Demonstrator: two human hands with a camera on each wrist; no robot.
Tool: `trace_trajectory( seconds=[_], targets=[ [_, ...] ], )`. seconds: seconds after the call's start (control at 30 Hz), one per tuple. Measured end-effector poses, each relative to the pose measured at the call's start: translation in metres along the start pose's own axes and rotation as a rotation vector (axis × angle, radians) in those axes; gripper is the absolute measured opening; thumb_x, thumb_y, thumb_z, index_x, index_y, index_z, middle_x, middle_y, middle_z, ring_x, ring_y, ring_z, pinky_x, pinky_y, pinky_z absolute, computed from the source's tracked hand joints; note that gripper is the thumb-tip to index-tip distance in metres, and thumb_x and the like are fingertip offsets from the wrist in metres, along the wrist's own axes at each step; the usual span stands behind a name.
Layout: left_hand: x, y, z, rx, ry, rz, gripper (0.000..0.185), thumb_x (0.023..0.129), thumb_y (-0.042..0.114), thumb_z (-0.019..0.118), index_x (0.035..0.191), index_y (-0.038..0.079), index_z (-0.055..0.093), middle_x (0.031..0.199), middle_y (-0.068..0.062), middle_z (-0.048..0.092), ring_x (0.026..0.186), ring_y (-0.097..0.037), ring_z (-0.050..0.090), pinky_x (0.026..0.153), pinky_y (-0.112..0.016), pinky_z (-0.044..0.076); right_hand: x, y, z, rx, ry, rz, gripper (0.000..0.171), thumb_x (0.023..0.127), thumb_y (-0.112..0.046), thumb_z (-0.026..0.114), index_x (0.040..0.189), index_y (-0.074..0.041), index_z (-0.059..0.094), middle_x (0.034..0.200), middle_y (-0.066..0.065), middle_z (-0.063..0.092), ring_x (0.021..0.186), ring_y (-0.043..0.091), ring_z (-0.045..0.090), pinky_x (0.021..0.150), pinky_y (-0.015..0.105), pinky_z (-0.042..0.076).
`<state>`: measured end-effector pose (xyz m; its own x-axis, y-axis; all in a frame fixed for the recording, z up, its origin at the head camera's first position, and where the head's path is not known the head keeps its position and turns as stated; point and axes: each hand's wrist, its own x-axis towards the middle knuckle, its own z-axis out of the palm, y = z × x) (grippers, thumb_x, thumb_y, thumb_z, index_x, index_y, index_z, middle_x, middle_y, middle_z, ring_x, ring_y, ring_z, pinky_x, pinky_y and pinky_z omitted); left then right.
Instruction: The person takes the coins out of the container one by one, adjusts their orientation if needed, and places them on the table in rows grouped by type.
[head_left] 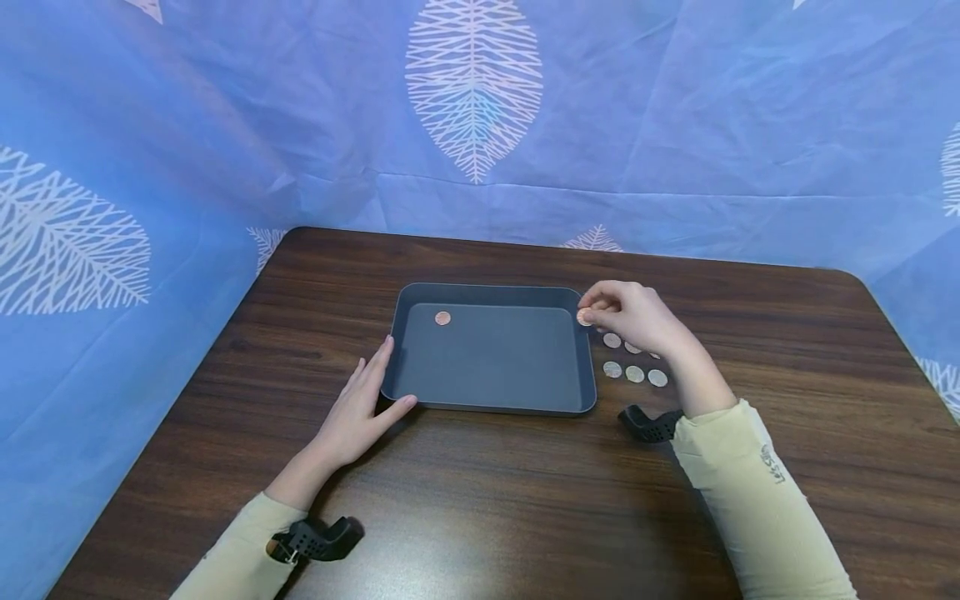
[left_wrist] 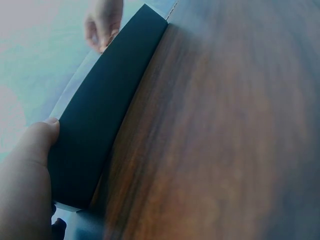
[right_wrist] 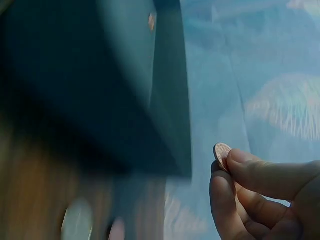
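Note:
A dark grey tray lies in the middle of the wooden table, with one copper coin in its far left corner. My right hand hovers at the tray's far right corner and pinches another copper coin between thumb and fingers. Several silver coins lie on the table just right of the tray, under that hand. My left hand rests flat with straight fingers against the tray's left wall, thumb at the near corner.
The brown wooden table has rounded far corners and runs to blue leaf-patterned cloth behind and at both sides. Black wrist camera mounts sit on both cream sleeves.

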<state>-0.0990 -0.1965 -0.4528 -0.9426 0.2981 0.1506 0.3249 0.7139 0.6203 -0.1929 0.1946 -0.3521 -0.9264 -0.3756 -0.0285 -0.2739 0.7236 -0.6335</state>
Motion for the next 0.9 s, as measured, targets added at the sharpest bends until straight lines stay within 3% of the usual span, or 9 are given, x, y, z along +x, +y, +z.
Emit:
trace_trajectory(
  seconds=[0.2,0.47,0.73,0.9],
  targets=[
    [0.0,0.0,0.0,-0.006,0.0,-0.004,0.085,0.095,0.051,0.052,0.155,0.019,0.002,0.159,-0.004,0.008,0.144,-0.016,0.012,0.115,-0.046,0.005,-0.027,0.041,-0.02,-0.092,0.019,0.074,0.021,0.096,-0.025,0.06,0.105,-0.007,0.067,0.093,0.008,0.066,0.084,0.025,0.061,0.071,0.043,0.047],
    [-0.001,-0.002,0.001,0.001,0.001,-0.008,0.084,0.095,0.046,0.055,0.155,0.02,0.002,0.159,-0.001,0.007,0.144,-0.016,0.011,0.115,-0.046,0.005,-0.047,0.086,-0.032,-0.138,-0.034,0.177,0.02,0.095,-0.02,0.061,0.102,-0.002,0.066,0.084,0.005,0.065,0.073,0.021,0.062,0.067,0.042,0.048],
    [-0.001,-0.001,0.001,0.0,-0.004,-0.012,0.085,0.095,0.047,0.054,0.155,0.019,0.002,0.159,-0.002,0.007,0.144,-0.017,0.012,0.115,-0.047,0.005,-0.051,0.1,-0.034,-0.169,-0.077,0.214,0.011,0.092,-0.013,0.064,0.094,-0.002,0.065,0.074,0.0,0.062,0.067,0.017,0.058,0.063,0.036,0.044],
    [0.001,0.001,0.0,-0.003,-0.007,-0.005,0.084,0.095,0.047,0.054,0.155,0.017,0.002,0.159,-0.003,0.007,0.144,-0.018,0.012,0.115,-0.047,0.005,-0.052,0.1,-0.034,-0.181,-0.075,0.233,0.009,0.091,-0.011,0.064,0.092,-0.003,0.065,0.076,0.001,0.062,0.069,0.017,0.059,0.064,0.037,0.045]
  ],
)
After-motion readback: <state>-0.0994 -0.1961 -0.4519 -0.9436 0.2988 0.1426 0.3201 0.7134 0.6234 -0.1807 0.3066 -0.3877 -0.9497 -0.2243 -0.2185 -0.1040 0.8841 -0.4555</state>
